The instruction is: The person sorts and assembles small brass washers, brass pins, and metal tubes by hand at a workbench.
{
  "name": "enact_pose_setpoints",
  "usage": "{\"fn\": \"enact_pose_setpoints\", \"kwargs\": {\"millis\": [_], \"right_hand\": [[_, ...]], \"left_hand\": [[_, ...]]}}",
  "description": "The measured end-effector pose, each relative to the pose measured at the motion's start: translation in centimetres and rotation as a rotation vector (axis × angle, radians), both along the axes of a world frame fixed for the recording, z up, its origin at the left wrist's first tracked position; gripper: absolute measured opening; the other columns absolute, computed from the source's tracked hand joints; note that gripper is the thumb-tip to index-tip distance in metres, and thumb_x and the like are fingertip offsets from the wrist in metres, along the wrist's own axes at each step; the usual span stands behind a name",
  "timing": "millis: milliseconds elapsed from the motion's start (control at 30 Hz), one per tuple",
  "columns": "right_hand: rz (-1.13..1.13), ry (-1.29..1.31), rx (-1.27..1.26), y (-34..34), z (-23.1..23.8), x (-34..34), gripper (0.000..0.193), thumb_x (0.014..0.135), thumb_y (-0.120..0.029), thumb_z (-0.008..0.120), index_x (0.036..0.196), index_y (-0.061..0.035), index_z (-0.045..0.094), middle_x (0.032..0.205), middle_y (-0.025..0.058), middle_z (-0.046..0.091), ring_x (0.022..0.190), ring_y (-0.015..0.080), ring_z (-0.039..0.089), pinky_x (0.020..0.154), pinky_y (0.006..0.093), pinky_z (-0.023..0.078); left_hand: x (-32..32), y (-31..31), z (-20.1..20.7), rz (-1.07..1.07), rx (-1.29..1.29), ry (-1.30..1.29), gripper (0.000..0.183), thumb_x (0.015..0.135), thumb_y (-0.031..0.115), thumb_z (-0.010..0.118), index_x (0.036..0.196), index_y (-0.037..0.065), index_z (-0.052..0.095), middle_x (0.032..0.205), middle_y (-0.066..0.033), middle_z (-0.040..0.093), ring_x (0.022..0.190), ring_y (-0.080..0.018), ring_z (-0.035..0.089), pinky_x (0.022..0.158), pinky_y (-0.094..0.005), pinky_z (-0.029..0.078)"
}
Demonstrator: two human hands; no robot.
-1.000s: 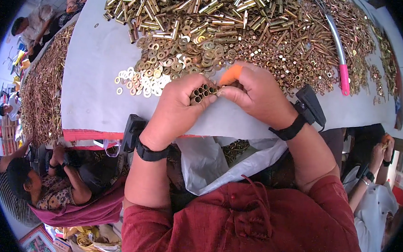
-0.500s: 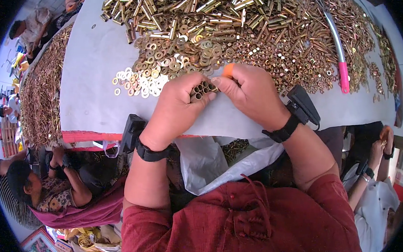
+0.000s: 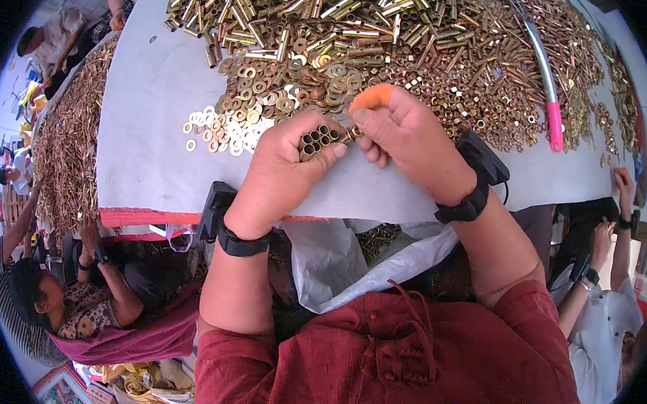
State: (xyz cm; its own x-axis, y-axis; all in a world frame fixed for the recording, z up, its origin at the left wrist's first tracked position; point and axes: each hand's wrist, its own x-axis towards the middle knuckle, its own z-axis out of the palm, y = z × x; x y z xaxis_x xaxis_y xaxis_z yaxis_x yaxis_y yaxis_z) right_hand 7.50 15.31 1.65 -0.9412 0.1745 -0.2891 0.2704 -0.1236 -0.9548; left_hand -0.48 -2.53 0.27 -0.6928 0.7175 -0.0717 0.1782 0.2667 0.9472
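Observation:
My left hand (image 3: pixel 277 166) is closed around a small bundle of brass-coloured metal tubes (image 3: pixel 318 139), their open round ends facing up toward me. My right hand (image 3: pixel 413 137), an orange finger cover (image 3: pixel 373 96) on its index finger, is closed just right of the bundle. At its fingertips a small brass-coloured piece (image 3: pixel 353 133) shows by the tube ends; its exact kind is too small to tell. Both hands are above the pale table (image 3: pixel 368 194), close to a pile of flat washers (image 3: pixel 270 99) and a pile of nuts (image 3: pixel 448 98).
Behind the washers lies a heap of loose metal tubes (image 3: pixel 298 15). A tool with a pink handle (image 3: pixel 555 127) rests among threaded parts at the right. White plastic sheeting (image 3: pixel 327 265) hangs below the table's front edge. Other people sit on both sides, and a second heaped table (image 3: pixel 71 142) stands left.
My right hand has pulled slightly right, away from the tubes, and its lower fingers now show curled. The left hand keeps its hold on the bundle. A person's hand at the far right has risen.

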Motion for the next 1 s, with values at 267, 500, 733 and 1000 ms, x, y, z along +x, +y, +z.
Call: {"fn": "enact_pose_setpoints", "kwargs": {"millis": [267, 500, 733, 1000], "right_hand": [[0.149, 0.316, 0.819, 0.5, 0.5, 1.1, 0.019, 0.088, -0.012, 0.066, 0.105, -0.0039, 0.065, 0.084, 0.0058, 0.063, 0.071, 0.0121, 0.061, 0.065, 0.0261, 0.050], [0.149, 0.458, 0.742, 1.0, -0.1, 0.7, 0.016, 0.084, -0.011, 0.064, 0.098, -0.0040, 0.065, 0.089, 0.0153, 0.065, 0.083, 0.0321, 0.065, 0.073, 0.0385, 0.051], [0.190, 0.454, 0.714, 1.3, -0.5, 0.7, 0.015, 0.085, -0.012, 0.064, 0.097, -0.0043, 0.065, 0.089, 0.0144, 0.065, 0.084, 0.0316, 0.065, 0.074, 0.0378, 0.051], [0.118, 0.328, 0.729, 0.5, -1.1, 0.9, 0.017, 0.087, -0.016, 0.065, 0.099, -0.0046, 0.065, 0.087, 0.0132, 0.066, 0.077, 0.0288, 0.065, 0.070, 0.0361, 0.051]], "left_hand": [[0.2, 0.2, -0.7, 0.002, 0.049, 0.177, 0.019, 0.083, 0.006, 0.071, 0.099, 0.001, 0.062, 0.082, -0.0110, 0.063, 0.074, -0.0167, 0.058, 0.068, -0.0297, 0.048], [0.1, 0.1, -0.6, 0.004, 0.036, 0.125, 0.020, 0.083, 0.006, 0.071, 0.100, 0.000, 0.062, 0.083, -0.0110, 0.064, 0.074, -0.0152, 0.058, 0.068, -0.0289, 0.048], [-0.1, 0.0, -0.2, -0.025, 0.047, 0.061, 0.019, 0.083, 0.005, 0.071, 0.099, 0.000, 0.062, 0.082, -0.0099, 0.064, 0.075, -0.0136, 0.058, 0.068, -0.0286, 0.049], [0.0, 0.2, -0.2, -0.028, 0.019, 0.184, 0.020, 0.081, 0.008, 0.072, 0.097, 0.000, 0.062, 0.080, -0.0123, 0.063, 0.071, -0.0197, 0.059, 0.067, -0.0304, 0.048]]}}
